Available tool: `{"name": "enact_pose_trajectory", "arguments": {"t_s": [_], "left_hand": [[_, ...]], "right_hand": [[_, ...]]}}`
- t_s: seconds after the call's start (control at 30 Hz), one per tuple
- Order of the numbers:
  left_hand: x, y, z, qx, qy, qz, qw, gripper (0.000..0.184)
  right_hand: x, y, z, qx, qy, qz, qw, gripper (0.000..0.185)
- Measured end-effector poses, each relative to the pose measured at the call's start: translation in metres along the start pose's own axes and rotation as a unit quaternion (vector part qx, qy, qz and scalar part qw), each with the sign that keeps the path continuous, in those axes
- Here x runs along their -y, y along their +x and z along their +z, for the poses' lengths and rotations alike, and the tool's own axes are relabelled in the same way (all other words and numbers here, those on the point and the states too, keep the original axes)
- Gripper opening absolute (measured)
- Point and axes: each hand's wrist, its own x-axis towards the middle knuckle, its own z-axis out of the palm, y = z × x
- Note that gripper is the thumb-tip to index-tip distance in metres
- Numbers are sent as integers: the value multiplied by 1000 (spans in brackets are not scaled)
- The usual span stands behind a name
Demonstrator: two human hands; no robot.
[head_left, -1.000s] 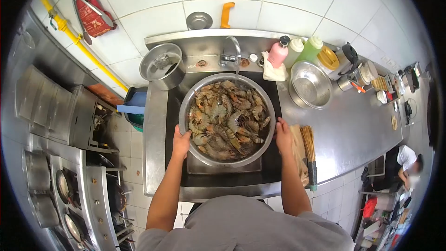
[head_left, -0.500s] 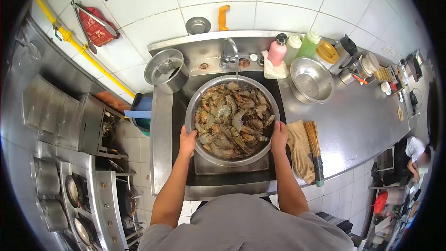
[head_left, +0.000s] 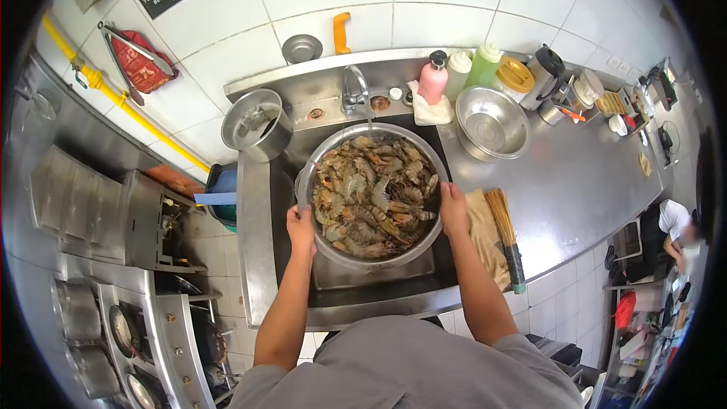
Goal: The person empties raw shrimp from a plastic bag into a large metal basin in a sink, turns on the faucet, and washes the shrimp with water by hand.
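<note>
A wide metal basin (head_left: 369, 263) was held above the sink (head_left: 379, 279), and whether its base was borne by the sink floor could not be told. The basin was filled with a heap of whole shrimp (head_left: 371, 201), grey-brown and striped, by which most of its inside was hidden. Its near left rim was gripped by the left hand (head_left: 301, 231), and its right rim was clasped by the right hand (head_left: 454, 210); some of the fingers were hidden by the metal. A thin stream of water (head_left: 369, 113) was let down from the tap (head_left: 354, 91) at the basin's far edge.

Beyond the sink's left corner a steel pot (head_left: 266, 149) was seen. To the right, on the tabletop (head_left: 583, 174), a metal bowl (head_left: 492, 123) had been set, and a brown cloth (head_left: 485, 238) was laid just beside the right hand, with a bristle brush (head_left: 500, 216) placed along it. Near the wall a pink bottle (head_left: 433, 82) was stood by a white cloth (head_left: 432, 112), and a green bottle (head_left: 482, 66) and a yellow-lidded jar (head_left: 515, 76) were lined up farther right. At the far right, another person (head_left: 672, 220) was partly seen.
</note>
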Motion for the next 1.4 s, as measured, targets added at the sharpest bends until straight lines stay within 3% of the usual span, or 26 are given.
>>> {"name": "enact_pose_trajectory", "arguments": {"t_s": [0.07, 0.4, 0.5, 0.7, 0.87, 0.93, 0.97, 1.03, 1.07, 1.13, 1.2, 1.3, 1.37, 1.4], "left_hand": [[-9, -3, 6, -4, 13, 14, 1000, 17], [-7, -9, 3, -10, 71, 79, 994, 14], [-7, -10, 0, -10, 95, 99, 990, 15], [-17, -10, -5, 2, 96, 81, 992, 16], [-5, -6, -16, 27, 129, 97, 987, 24], [-19, -15, -9, -10, 235, 191, 953, 31], [-27, -17, -6, -10, 234, 190, 953, 31], [-39, -19, -2, -63, 406, 355, 840, 32], [-45, -19, 4, -60, 407, 353, 840, 32], [-65, -17, 24, -40, 325, 446, 833, 24], [-83, -16, 59, 24, 258, 421, 869, 20], [-91, -2, 120, 169, 178, 300, 922, 24], [-86, 15, 162, 263, 113, 144, 947, 25], [-87, 25, 179, 267, 115, 142, 946, 25]], "right_hand": [[2, 2, -2, 8, -61, -3, 998, 33], [-26, 19, 9, -4, -27, -29, 999, 36], [-23, 22, 11, -2, -71, -73, 995, 36], [-11, 13, 16, 28, -33, -27, 999, 37], [0, 7, 10, 40, -99, -10, 994, 36], [-3, 8, 11, 41, -86, -20, 995, 37], [-2, 8, 12, 33, -65, -24, 997, 37], [-2, 7, 15, 23, -48, -25, 998, 37], [-3, 7, 16, 8, -42, -30, 999, 38], [-10, 7, 13, -10, -38, -29, 999, 38], [-18, 13, 16, 2, -55, -32, 998, 39], [-16, 12, 16, -12, -63, -47, 997, 40], [-9, 9, 15, -16, -53, -39, 998, 40], [-6, 7, 15, -14, -44, -33, 998, 40]]}}
